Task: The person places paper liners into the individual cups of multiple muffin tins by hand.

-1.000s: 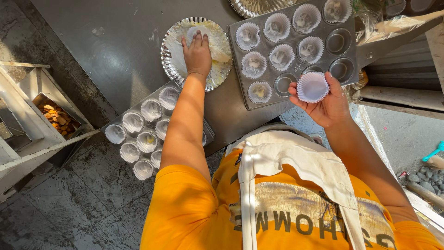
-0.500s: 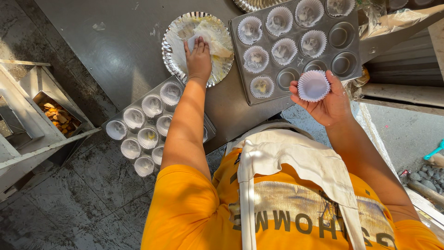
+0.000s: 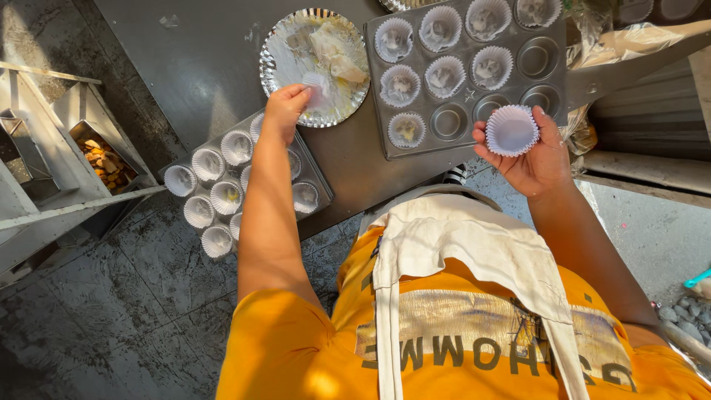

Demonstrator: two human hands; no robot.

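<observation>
My right hand point(image 3: 535, 154) cupped an empty paper liner point(image 3: 512, 130) just beside the muffin tray point(image 3: 546, 65); my left grip point(image 3: 287, 108) pinched something small over the foil plate point(image 3: 275, 56); light pressure kept pleats round

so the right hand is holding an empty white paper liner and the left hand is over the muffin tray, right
Not quite. The right hand does hold an empty white paper liner, but the left hand is not over the muffin tray. It is at the edge of the round silver foil plate, pinching a small pale piece whose kind is not clear. The head view shows this.
</observation>
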